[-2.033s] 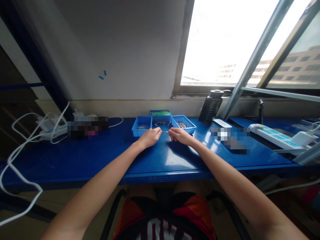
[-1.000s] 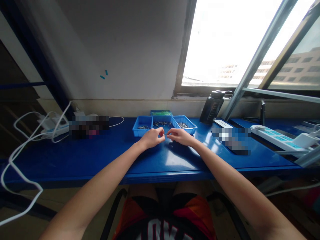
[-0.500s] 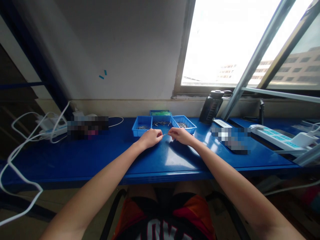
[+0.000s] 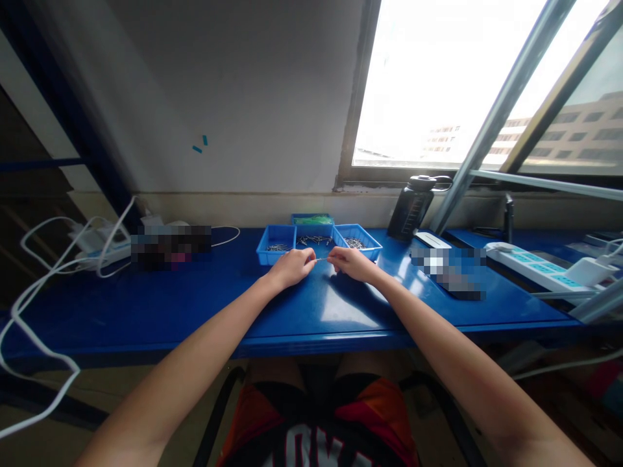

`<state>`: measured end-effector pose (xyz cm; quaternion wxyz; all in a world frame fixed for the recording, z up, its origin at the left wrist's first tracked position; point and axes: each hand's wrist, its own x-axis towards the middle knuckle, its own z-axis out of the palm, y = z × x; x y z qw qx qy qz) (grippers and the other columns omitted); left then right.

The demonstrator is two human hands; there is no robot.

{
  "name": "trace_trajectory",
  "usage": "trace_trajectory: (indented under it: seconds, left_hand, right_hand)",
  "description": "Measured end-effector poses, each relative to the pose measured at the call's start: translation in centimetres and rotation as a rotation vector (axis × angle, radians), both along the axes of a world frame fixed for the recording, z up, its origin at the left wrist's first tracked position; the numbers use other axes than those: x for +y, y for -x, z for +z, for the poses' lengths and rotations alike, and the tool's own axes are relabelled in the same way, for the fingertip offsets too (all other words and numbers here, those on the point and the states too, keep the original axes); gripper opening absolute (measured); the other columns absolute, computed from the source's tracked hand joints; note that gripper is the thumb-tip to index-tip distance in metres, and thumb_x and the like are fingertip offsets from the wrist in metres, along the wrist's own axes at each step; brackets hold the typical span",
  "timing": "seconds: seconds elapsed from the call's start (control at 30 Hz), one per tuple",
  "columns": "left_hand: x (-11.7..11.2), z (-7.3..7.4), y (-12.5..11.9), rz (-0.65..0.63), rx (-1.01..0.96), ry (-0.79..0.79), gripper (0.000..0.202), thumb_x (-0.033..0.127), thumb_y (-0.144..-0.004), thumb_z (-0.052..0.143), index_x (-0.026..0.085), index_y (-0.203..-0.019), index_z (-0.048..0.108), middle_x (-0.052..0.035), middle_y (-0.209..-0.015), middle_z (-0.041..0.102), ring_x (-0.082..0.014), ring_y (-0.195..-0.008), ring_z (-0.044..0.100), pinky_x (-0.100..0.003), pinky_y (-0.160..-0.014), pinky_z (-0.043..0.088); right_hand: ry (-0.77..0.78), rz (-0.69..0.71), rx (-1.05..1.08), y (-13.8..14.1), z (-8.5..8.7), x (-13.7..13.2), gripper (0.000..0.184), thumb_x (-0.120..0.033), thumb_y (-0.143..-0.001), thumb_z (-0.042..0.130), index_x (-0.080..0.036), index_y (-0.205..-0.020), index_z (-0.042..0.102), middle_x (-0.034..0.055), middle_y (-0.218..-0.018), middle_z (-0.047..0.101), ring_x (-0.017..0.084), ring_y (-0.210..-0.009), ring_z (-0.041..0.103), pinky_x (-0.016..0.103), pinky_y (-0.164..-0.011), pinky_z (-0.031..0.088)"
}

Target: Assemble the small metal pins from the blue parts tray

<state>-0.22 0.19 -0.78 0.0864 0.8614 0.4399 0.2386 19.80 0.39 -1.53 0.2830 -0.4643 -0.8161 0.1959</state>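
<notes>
My left hand [image 4: 293, 266] and my right hand [image 4: 349, 263] rest on the blue bench [image 4: 311, 305], fingertips nearly meeting. Both are pinched on a thin metal pin [image 4: 321, 259] held level between them. Just beyond the hands stand three joined blue trays: the left tray [image 4: 276, 244], the middle tray [image 4: 315, 240] and the right tray [image 4: 357, 241], each with several small metal parts. A fourth blue tray [image 4: 312, 220] with green pieces stands behind them.
A dark bottle [image 4: 411, 205] stands by the window at the back right. A white power strip [image 4: 540, 266] with a charger lies far right. White cables [image 4: 53, 259] and another strip crowd the far left. A chair and my legs are below the bench edge.
The hands barely move. A second ago they were a little nearer me with the fingers working; now they sit slightly farther in, still pinching the pin.
</notes>
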Motion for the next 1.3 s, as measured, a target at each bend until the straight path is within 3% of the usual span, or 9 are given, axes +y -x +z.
trace_trajectory:
  seconds: [0.27, 0.6, 0.9, 1.3]
  left_hand:
    - [0.0, 0.0, -0.2, -0.008, -0.054, 0.048, 0.038, 0.04, -0.087, 0.029, 0.017, -0.077, 0.056, -0.0049, -0.07, 0.061, -0.0142, -0.062, 0.055, -0.022, -0.055, 0.038]
    - [0.1, -0.1, -0.1, -0.007, -0.058, 0.087, 0.035, 0.039, -0.087, 0.029, 0.017, -0.08, 0.055, -0.0046, -0.07, 0.061, -0.0136, -0.061, 0.054, -0.022, -0.055, 0.037]
    - [0.0, 0.1, -0.1, -0.046, -0.033, -0.044, 0.019, 0.033, -0.08, 0.044, 0.02, -0.089, 0.055, -0.0011, -0.074, 0.061, -0.0133, -0.063, 0.054, -0.022, -0.055, 0.037]
    - [-0.9, 0.5, -0.5, -0.19, 0.016, -0.148, 0.019, 0.024, -0.079, 0.045, 0.021, -0.092, 0.058, 0.0001, -0.08, 0.062, -0.0114, -0.069, 0.056, -0.019, -0.06, 0.039]
  right_hand:
    - [0.101, 0.013, 0.053, 0.4, 0.4, -0.3, 0.036, -0.044, -0.084, 0.033, -0.016, -0.067, 0.051, -0.0007, -0.055, 0.055, 0.009, -0.045, 0.046, 0.022, -0.05, 0.037]
    - [0.115, 0.052, 0.072, 0.3, 0.2, 0.0, 0.032, -0.04, -0.084, 0.035, -0.016, -0.07, 0.051, 0.0003, -0.061, 0.057, 0.009, -0.048, 0.047, 0.022, -0.051, 0.038]
    - [0.032, 0.032, 0.008, 0.0, 0.0, 0.2, 0.021, -0.033, -0.077, 0.049, -0.016, -0.082, 0.059, 0.0007, -0.067, 0.058, 0.01, -0.056, 0.048, 0.022, -0.056, 0.038]
    - [-0.006, 0.09, -0.084, 0.1, -0.1, 0.1, 0.024, -0.036, -0.078, 0.048, -0.017, -0.081, 0.062, -0.001, -0.063, 0.055, 0.009, -0.056, 0.042, 0.02, -0.054, 0.033]
